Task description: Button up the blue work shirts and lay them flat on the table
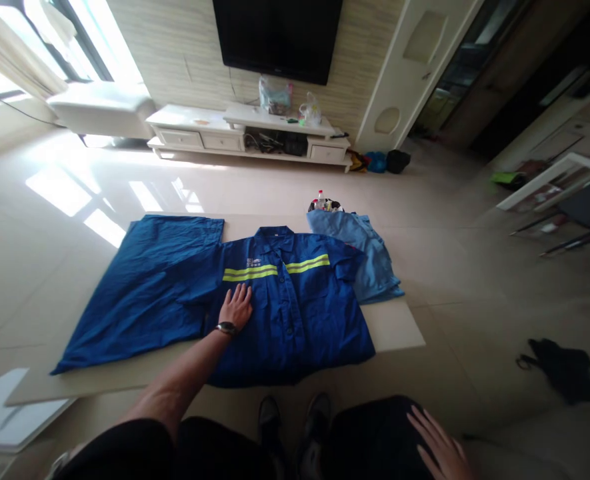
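A dark blue work shirt (295,313) with yellow-green reflective stripes lies spread front side up on the table, its collar pointing away from me. My left hand (236,307) rests flat on the shirt's chest just below the stripe, fingers apart, a watch on the wrist. Down at the lower right, my right hand (437,443) lies by my dark-clothed knee with its fingers spread, holding nothing. Left of the shirt is a flat blue garment (139,293), meeting the shirt's sleeve. A lighter blue folded garment (359,247) sits partly beneath the other sleeve.
The pale table (399,327) ends close to my feet. A bottle (321,199) with a red cap stands past its far edge. A white TV cabinet (189,123) lines the wall. Something black (565,370) lies on the floor at right, and a white board (15,413) at lower left.
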Tool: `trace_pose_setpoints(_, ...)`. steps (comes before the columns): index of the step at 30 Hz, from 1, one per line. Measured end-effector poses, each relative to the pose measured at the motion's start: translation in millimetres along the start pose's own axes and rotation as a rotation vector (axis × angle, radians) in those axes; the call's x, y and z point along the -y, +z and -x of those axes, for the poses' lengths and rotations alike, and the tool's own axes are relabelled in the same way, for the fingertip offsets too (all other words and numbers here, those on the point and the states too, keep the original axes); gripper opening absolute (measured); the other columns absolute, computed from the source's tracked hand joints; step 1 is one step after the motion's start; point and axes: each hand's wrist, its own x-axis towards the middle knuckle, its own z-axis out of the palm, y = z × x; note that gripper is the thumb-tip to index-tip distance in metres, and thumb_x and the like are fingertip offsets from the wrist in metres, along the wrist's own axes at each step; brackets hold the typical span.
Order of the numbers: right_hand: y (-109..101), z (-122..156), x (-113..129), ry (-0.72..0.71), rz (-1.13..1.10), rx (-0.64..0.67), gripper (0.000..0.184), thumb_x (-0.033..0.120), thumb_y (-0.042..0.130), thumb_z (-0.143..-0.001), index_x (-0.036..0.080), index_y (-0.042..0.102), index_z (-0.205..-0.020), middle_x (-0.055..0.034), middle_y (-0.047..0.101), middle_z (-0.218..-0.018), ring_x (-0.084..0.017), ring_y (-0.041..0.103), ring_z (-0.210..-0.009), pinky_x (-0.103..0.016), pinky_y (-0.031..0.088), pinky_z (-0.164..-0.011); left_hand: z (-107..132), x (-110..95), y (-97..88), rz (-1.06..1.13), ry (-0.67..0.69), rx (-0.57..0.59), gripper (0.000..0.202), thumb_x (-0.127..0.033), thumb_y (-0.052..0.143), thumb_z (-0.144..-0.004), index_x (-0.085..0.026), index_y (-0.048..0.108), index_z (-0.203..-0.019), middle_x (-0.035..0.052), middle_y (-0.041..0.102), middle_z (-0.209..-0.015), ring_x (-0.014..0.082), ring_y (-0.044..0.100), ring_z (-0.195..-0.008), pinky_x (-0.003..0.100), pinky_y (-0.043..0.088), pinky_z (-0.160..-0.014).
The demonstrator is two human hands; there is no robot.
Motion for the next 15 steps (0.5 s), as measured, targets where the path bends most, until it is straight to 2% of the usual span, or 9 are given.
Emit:
trace_pose_setpoints(1,3.1,15.5,-2.1,0.010,-0.009,-0.006,0.079,0.044,0.050,-0.092,0.069,0.010,-0.156,0.0011,0.049,-0.158,-0.041,0.049,-0.142,-0.074,0.054,-0.094,3.3,-8.1,-6.3,-0.008,-0.005,-0.002,0.061,-0.020,0.043,-0.093,-0.013,0.051,-0.153,0.0179,0.042,-0.164,0.0349,0.028,-0.158,0.061,0.018,-0.128)
trace_pose_setpoints(3,5.6,26.2,2.5,-0.002,-0.014,-0.042,0.082,0.041,0.049,-0.092,0.065,0.007,-0.158,-0.0003,0.044,-0.162,-0.040,0.045,-0.145,-0.073,0.053,-0.096,19.1,-23.6,-21.8,-0.006,-0.020,-0.015,0.059,-0.017,0.043,-0.092,-0.011,0.054,-0.150,0.0186,0.042,-0.163,0.0349,0.029,-0.157,0.059,0.020,-0.128)
trace_pose_setpoints(6,-2.7,5.9,18.5,-0.162,-0.009,-0.007,0.083,0.032,0.048,-0.092,0.058,0.011,-0.162,-0.0004,0.040,-0.165,-0.036,0.038,-0.150,-0.069,0.047,-0.108,69.7,-35.3,-48.3,0.042,0.068,0.014,0.060,-0.013,0.045,-0.089,-0.017,0.057,-0.149,0.0133,0.044,-0.163,0.0296,0.032,-0.157,0.053,0.024,-0.129)
trace_pose_setpoints(9,-22.6,-31.2,36.1,-0.454,-0.021,0.216,0.074,0.023,0.046,-0.089,0.043,0.039,-0.160,-0.0050,0.047,-0.161,-0.032,0.041,-0.150,-0.061,0.042,-0.116,148.1,-23.5,-73.3,0.102,0.248,0.157,0.061,-0.011,0.049,-0.085,-0.025,0.061,-0.144,0.0060,0.050,-0.160,0.0243,0.037,-0.154,0.048,0.032,-0.128)
trace_pose_setpoints(11,-34.9,-53.1,46.8,-0.583,-0.022,0.309,0.064,0.021,0.049,-0.084,0.028,0.061,-0.147,-0.0121,0.060,-0.151,-0.034,0.051,-0.144,-0.059,0.043,-0.115,208.9,-6.5,-85.7,0.129,0.287,0.296,0.058,-0.014,0.055,-0.082,-0.028,0.066,-0.137,0.0044,0.054,-0.158,0.0258,0.047,-0.148,0.046,0.044,-0.121)
trace_pose_setpoints(14,-41.8,-73.4,58.5,-0.684,-0.032,0.323,0.055,0.024,0.054,-0.079,0.020,0.071,-0.132,-0.0161,0.070,-0.136,-0.035,0.061,-0.132,-0.058,0.046,-0.110,296.3,13.1,-90.2,0.142,0.304,0.417,0.055,-0.020,0.058,-0.082,-0.034,0.069,-0.134,0.0019,0.059,-0.152,0.0288,0.052,-0.144,0.049,0.045,-0.119)
trace_pose_setpoints(15,-40.9,-76.9,60.9,-0.703,-0.036,0.312,0.055,0.025,0.054,-0.079,0.019,0.071,-0.131,-0.0161,0.070,-0.135,-0.035,0.063,-0.130,-0.058,0.046,-0.109,320.1,14.7,-87.5,0.143,0.305,0.388,0.057,-0.021,0.058,-0.081,-0.036,0.068,-0.135,0.0011,0.061,-0.151,0.0294,0.050,-0.146,0.051,0.040,-0.122)
